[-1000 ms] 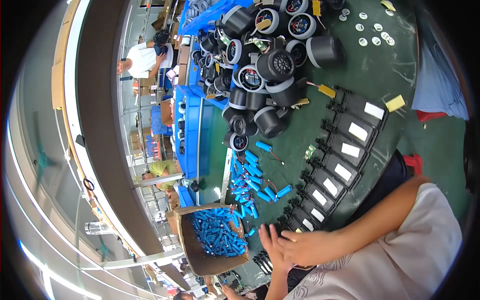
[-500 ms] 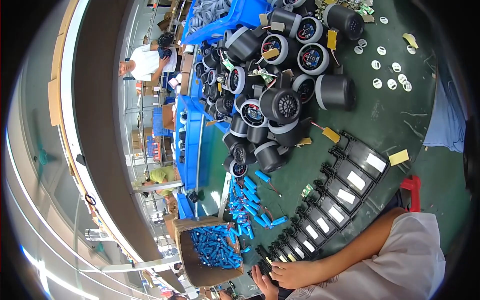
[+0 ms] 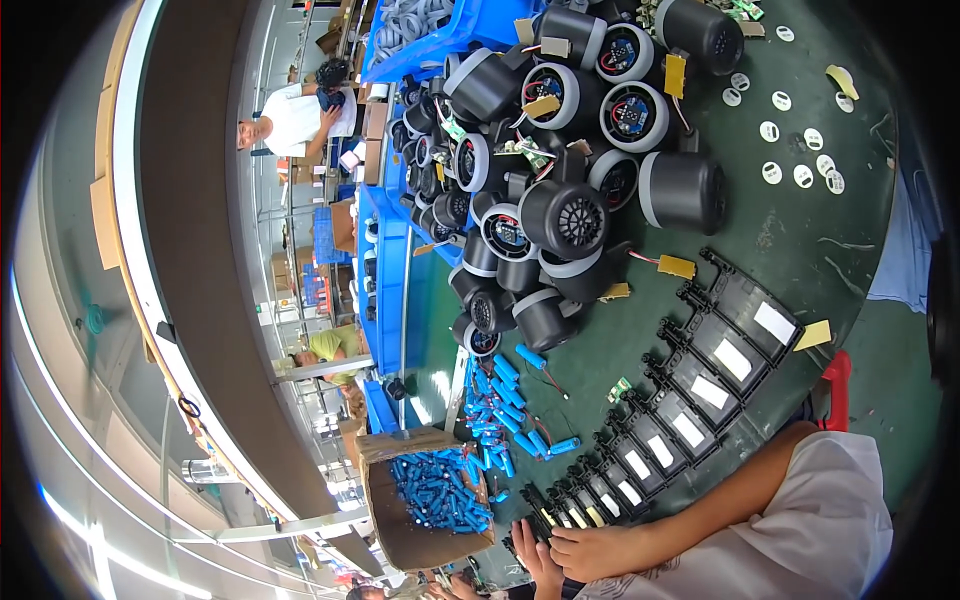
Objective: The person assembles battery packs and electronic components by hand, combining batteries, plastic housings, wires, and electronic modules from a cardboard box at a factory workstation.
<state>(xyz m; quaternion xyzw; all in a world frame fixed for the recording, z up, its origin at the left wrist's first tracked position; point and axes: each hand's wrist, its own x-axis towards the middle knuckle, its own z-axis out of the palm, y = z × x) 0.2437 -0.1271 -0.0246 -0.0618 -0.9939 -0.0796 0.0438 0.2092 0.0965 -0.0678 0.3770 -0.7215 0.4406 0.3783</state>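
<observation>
My left hand (image 3: 541, 566) is at the bottom, its fingers stretched out beside the near end of a row of black plastic panels (image 3: 745, 290). Just to its right, my right hand (image 3: 598, 552) has its fingers curled together against my left hand and that same end of the row. Whatever lies between the hands is hidden by the fingers. Overlapping panels run up to the right, most bearing a white rectangle (image 3: 733, 359). Those closest to my hands carry pale yellow strips (image 3: 595, 516).
A cardboard box (image 3: 420, 545) holds blue cylindrical battery cells; more loose cells (image 3: 509, 412) lie beside it. Black round housings (image 3: 565, 217) with grey rings are heaped beyond. White round stickers (image 3: 769, 131) dot the green table (image 3: 790, 225). A small circuit board (image 3: 619, 390) lies near the panels.
The view has shifted, so the panels and housings sit slightly farther right in it. My hands stay together at the same end of the row, with the left fingers straighter.
</observation>
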